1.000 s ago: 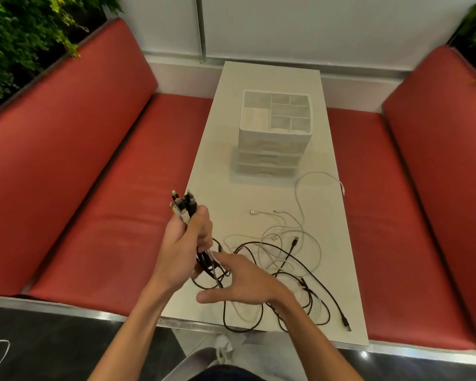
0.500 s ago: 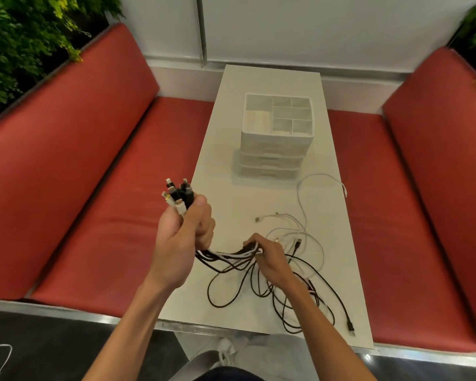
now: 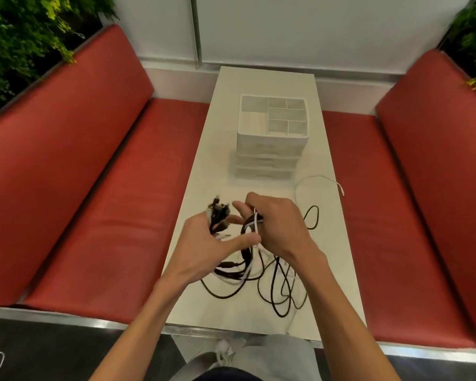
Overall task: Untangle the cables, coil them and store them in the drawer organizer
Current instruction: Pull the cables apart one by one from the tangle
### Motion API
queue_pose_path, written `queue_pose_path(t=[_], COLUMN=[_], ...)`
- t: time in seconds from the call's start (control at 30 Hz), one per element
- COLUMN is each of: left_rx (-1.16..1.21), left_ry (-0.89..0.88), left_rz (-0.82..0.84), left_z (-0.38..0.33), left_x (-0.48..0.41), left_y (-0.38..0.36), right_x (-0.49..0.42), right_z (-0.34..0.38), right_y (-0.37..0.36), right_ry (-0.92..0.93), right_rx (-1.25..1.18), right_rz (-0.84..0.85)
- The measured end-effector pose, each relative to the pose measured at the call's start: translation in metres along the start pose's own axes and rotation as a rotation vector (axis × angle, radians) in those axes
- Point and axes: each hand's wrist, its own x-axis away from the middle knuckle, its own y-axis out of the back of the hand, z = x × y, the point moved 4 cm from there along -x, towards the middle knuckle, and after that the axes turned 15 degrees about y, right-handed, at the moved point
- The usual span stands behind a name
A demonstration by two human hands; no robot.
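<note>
Both hands are raised above the near end of the long, smooth white table point(image 3: 261, 83), close together. The left hand point(image 3: 201, 243) has its fingers curled round a bunch of plug ends point(image 3: 217, 209). The right hand point(image 3: 278, 226) is closed round a doubled-over handful of the thin black and white rubber-sheathed cables point(image 3: 232, 268). From the two grips the strands hang in slack, crossing loops that spill onto the table near the person. One white cable point(image 3: 318, 177) trails away in a wide arc to the right, its small tip lying close to the table's right edge.

The white plastic drawer organizer point(image 3: 270, 144) stands further along the table, well apart from the cables. Its open top is divided into square and oblong compartments, with what look like shallow drawers stacked below, all shut.

The likeliest trouble is coiling everything as one bundle. The loops cross each other, so pulling them round together would probably tighten the knots rather than free single cables. The sheaths look slick and springy, so a loosely held coil may spring open. The trailing white end could also slip off the right edge onto the padded red bench point(image 3: 352, 188) if it is tugged sideways.
</note>
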Motion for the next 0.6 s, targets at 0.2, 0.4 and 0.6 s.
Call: queue_pose_path(t=[0.2, 0.4, 0.6], left_rx=[0.025, 0.157, 0.24], left_ry=[-0.137, -0.191, -0.216], left_rz=[0.074, -0.013, -0.038], left_z=[-0.01, -0.008, 0.002], left_x=[0.004, 0.004, -0.004], left_y=[-0.019, -0.021, -0.006], right_x=[-0.002, 0.019, 0.073], right_z=[0.002, -0.024, -0.066], right_y=[0.026, 0.022, 0.007], right_ry=[-0.04, -0.127, -0.324], right_rx=[-0.015, -0.055, -0.364], right_rz=[-0.041, 0.016, -0.029])
